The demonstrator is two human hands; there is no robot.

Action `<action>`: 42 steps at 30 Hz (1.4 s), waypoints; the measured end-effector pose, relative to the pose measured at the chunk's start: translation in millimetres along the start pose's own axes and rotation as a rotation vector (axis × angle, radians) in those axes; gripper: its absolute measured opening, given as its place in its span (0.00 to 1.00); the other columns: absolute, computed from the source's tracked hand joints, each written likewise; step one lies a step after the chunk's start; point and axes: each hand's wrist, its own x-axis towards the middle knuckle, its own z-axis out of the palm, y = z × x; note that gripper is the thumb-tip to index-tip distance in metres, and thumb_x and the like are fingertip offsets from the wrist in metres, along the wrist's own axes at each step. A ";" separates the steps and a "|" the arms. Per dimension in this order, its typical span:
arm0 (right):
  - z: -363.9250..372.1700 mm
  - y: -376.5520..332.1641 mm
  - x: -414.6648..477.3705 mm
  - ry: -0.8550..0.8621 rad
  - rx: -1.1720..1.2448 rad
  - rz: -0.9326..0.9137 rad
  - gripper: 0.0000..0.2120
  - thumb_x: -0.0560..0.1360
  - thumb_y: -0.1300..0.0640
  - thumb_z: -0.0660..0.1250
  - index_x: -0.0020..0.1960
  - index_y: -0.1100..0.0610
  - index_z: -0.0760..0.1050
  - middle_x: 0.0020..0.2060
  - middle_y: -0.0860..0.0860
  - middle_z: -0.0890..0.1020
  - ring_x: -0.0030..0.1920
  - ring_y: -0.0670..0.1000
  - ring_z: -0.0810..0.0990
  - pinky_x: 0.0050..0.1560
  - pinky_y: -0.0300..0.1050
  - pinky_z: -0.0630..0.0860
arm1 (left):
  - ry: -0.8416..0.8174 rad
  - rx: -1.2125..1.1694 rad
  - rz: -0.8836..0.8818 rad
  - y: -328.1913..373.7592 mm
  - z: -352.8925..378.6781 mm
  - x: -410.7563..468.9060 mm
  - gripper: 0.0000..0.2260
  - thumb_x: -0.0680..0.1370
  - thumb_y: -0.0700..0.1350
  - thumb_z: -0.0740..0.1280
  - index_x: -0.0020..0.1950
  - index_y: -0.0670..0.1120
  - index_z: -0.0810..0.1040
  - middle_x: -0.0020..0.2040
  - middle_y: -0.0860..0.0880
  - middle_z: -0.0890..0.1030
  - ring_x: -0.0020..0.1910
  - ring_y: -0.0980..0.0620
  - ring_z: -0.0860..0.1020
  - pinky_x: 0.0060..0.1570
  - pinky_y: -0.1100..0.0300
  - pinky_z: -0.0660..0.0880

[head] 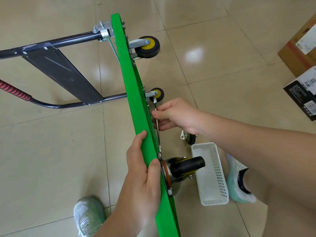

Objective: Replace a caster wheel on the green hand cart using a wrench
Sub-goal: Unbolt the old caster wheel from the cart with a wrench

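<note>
Green cart (135,100) stands on its edge on the floor, left hand (142,177) clamped on the deck rim. Right hand (176,115) pinches the wrench (158,137) mid-shaft. It runs along the underside, its lower end by the near caster wheel (186,165), just below that hand.

No text can be read with certainty. The white label (307,41) on the brown cardboard box (297,53) at the right edge carries dark print that is too small and blurred to make out. The black box (297,96) beside it shows pale characters on its top and a barcode sticker (310,107) on its side, but none of these can be read either.
</note>
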 end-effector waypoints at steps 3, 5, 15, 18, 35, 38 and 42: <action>-0.9 1.6 3.3 -0.027 0.049 0.080 0.19 0.77 0.62 0.72 0.65 0.69 0.76 0.47 0.60 0.85 0.42 0.55 0.87 0.49 0.49 0.85 | 0.004 0.002 0.013 0.5 0.1 -0.1 0.26 0.80 0.49 0.54 0.75 0.68 0.54 0.78 0.62 0.60 0.70 0.76 0.63 0.61 0.83 0.59; 1.3 4.1 4.7 -0.025 0.057 0.112 0.19 0.78 0.62 0.70 0.67 0.69 0.75 0.53 0.63 0.84 0.46 0.56 0.86 0.54 0.51 0.84 | 0.005 0.001 0.016 0.3 -0.1 -0.1 0.26 0.80 0.49 0.55 0.75 0.67 0.54 0.77 0.62 0.60 0.70 0.76 0.64 0.61 0.83 0.60; 10.9 1.2 -46.8 0.081 -0.107 -0.190 0.06 0.76 0.61 0.73 0.47 0.51 0.85 0.44 0.51 0.88 0.47 0.50 0.87 0.49 0.43 0.84 | -0.007 0.003 0.004 1.1 -0.9 0.1 0.26 0.80 0.50 0.54 0.74 0.71 0.52 0.76 0.66 0.59 0.70 0.76 0.63 0.61 0.83 0.59; 9.4 13.3 -89.8 0.051 -0.068 -0.351 0.14 0.74 0.68 0.73 0.44 0.49 0.85 0.42 0.48 0.88 0.48 0.47 0.87 0.50 0.36 0.81 | -0.009 0.000 -0.006 1.0 -1.3 0.3 0.26 0.80 0.51 0.54 0.75 0.70 0.52 0.76 0.64 0.61 0.71 0.74 0.65 0.61 0.82 0.60; -0.4 -36.7 -73.1 0.121 0.090 -0.408 0.04 0.79 0.63 0.70 0.46 0.58 0.82 0.35 0.51 0.86 0.37 0.51 0.87 0.39 0.43 0.84 | 0.022 -0.034 -0.048 5.9 -0.3 -1.5 0.26 0.78 0.51 0.55 0.75 0.68 0.55 0.77 0.60 0.62 0.74 0.66 0.64 0.69 0.76 0.60; 3.2 -34.4 -60.7 0.073 0.025 -0.346 0.04 0.79 0.61 0.70 0.45 0.58 0.83 0.35 0.51 0.86 0.38 0.52 0.87 0.38 0.43 0.83 | 0.010 -0.032 -0.056 4.2 -1.1 -0.4 0.27 0.78 0.52 0.55 0.76 0.68 0.54 0.77 0.59 0.63 0.74 0.66 0.65 0.67 0.78 0.61; 9.2 -33.4 -49.6 0.004 -0.022 -0.285 0.04 0.79 0.61 0.71 0.46 0.59 0.83 0.37 0.52 0.87 0.38 0.51 0.87 0.36 0.40 0.81 | -0.012 -0.040 -0.061 2.9 -2.6 -0.5 0.27 0.79 0.52 0.55 0.78 0.66 0.54 0.77 0.57 0.64 0.73 0.63 0.68 0.71 0.69 0.64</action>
